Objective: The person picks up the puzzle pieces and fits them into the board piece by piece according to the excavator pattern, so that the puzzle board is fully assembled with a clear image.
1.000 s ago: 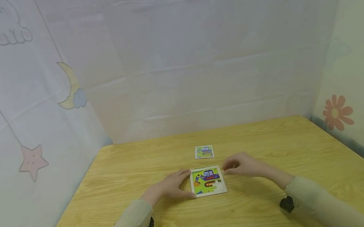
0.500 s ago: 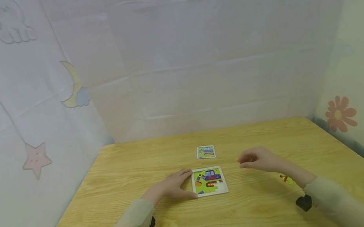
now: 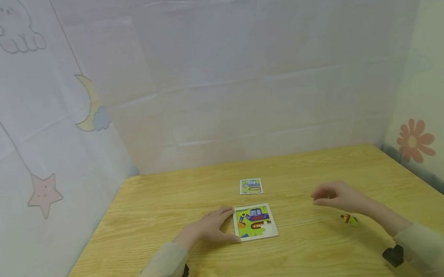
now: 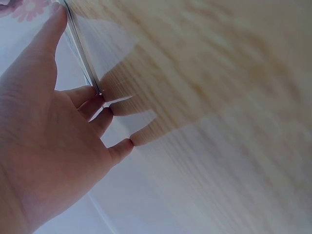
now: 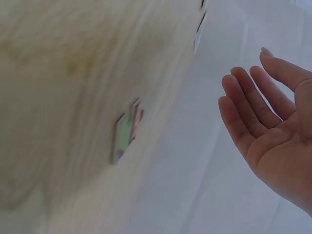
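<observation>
A square puzzle board (image 3: 254,221) with a pale frame lies on the table, showing a purple digger on green; its lower right corner is bare. My left hand (image 3: 212,228) rests at the board's left edge, thumb at the near corner and fingers at the far one. In the left wrist view, the left hand (image 4: 58,117) has its fingertips on the tabletop beside the edge. My right hand (image 3: 338,197) hovers above the table with loosely bent fingers and nothing in them. Below it lies a small green and orange puzzle piece (image 3: 349,219), also seen as a piece (image 5: 125,132) in the right wrist view.
Behind the board lies a small picture card (image 3: 250,186) with the same digger image. The wooden table (image 3: 178,194) is bordered by printed cloth walls at the back, left and right.
My right hand has moved away from the board to the right, uncovering the loose puzzle piece under the forearm. The left hand has stayed at the board's edge.
</observation>
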Action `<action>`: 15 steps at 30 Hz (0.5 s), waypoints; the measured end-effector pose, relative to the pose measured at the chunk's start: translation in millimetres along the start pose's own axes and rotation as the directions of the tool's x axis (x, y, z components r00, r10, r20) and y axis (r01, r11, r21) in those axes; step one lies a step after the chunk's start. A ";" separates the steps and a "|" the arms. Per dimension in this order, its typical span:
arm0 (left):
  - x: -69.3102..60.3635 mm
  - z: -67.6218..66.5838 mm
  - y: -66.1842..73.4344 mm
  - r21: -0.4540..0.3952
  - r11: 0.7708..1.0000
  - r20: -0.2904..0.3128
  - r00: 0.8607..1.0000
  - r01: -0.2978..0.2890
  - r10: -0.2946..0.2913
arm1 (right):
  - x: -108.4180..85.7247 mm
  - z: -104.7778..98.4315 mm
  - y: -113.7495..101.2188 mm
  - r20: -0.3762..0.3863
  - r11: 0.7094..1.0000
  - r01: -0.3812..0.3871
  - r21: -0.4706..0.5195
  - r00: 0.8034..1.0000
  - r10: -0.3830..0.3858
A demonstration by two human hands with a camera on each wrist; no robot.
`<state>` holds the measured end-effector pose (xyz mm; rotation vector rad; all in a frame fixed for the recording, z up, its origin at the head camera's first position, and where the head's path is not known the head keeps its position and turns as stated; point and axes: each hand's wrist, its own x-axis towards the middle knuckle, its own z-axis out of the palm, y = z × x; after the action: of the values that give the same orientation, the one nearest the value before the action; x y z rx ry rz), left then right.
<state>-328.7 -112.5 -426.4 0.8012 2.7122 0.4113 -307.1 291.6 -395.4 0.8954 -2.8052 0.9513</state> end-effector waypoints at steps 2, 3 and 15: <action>0.2 0.2 -0.1 -0.003 1.000 0.001 1.000 0.000 0.000 | -5.4 -0.8 4.3 -0.005 1.000 -0.015 -0.018 1.000 0.014; 0.4 0.4 -0.3 -0.004 1.000 0.001 1.000 -0.001 0.001 | -7.9 -1.2 6.6 -0.007 1.000 -0.021 -0.022 1.000 0.021; 2.1 2.7 -3.5 0.006 1.000 -0.006 1.000 -0.012 0.012 | -35.0 -7.6 30.4 0.026 0.998 -0.060 -0.032 0.998 0.060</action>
<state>-331.1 -113.7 -430.4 0.8190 2.7172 0.4092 -295.4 333.3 -413.5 0.8310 -2.8764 0.9064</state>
